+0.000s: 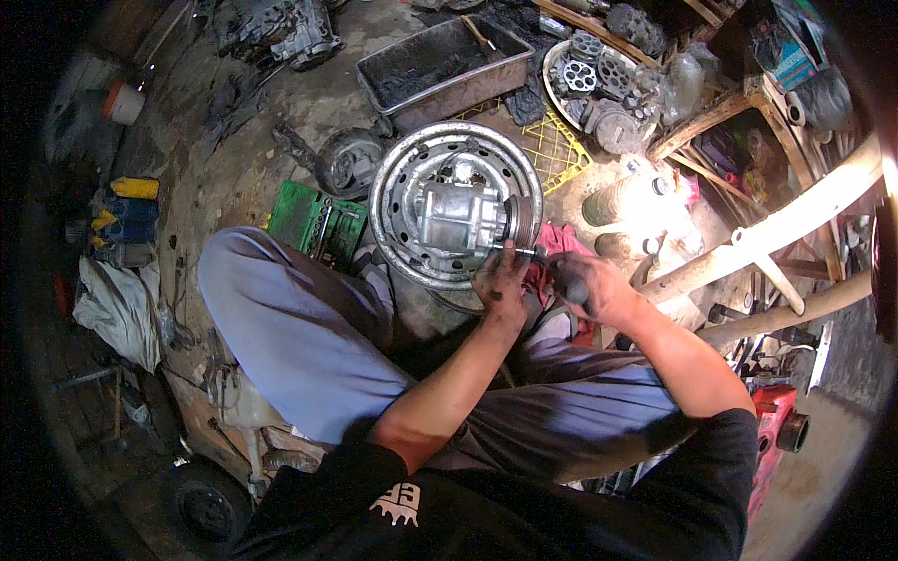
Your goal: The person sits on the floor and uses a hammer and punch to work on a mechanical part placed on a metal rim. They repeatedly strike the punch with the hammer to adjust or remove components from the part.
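"While I run this from afar, what lies where, largest first?"

"A wheel rim (385, 198) sits mid-view; my metal unit (456, 217) lies over its middle. At the rim's four o'clock is my right hand (606, 292), at five my left hand (502, 290)."

"And the grips?"

"I have the right closed round a dark, blurred tool (572, 282). At six o'clock from the pulley (521, 221), the left's fingertips are against a slim shaft (529, 251); I can't tell whether they pinch it."

"Which step?"

"Probably working a fastener. Next calls, I'd say, for a straight shaft while the right turns."
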### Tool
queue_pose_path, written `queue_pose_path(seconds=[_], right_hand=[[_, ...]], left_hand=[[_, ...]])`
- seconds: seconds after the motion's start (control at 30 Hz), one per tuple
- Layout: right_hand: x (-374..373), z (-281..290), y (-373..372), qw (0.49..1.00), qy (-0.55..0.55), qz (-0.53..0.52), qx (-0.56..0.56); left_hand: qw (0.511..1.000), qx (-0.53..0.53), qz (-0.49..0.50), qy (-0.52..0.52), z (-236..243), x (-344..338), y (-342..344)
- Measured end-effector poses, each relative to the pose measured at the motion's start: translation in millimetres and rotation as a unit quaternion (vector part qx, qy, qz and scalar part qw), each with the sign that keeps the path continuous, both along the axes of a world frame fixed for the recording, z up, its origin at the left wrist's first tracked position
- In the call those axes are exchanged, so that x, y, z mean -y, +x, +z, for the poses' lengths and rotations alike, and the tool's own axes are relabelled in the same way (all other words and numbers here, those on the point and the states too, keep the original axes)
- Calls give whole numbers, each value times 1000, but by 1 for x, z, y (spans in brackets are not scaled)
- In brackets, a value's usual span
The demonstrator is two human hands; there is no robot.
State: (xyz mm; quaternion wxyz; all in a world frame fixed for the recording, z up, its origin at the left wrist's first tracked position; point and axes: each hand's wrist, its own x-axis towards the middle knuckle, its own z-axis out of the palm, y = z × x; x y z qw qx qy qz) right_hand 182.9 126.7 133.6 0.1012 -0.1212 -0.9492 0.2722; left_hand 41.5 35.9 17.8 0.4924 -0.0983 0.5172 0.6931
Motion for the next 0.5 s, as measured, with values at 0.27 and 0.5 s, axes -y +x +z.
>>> queue_pose_path(seconds=[0.27,0.5], right_hand=[[-91,-45,-51,887,-205,-415,0],[-79,-32,-51,886,-236,-398,5]], left_hand=[[998,33,18,-53,8,-7,1],[1000,1,27,-8,8,-4,-3]])
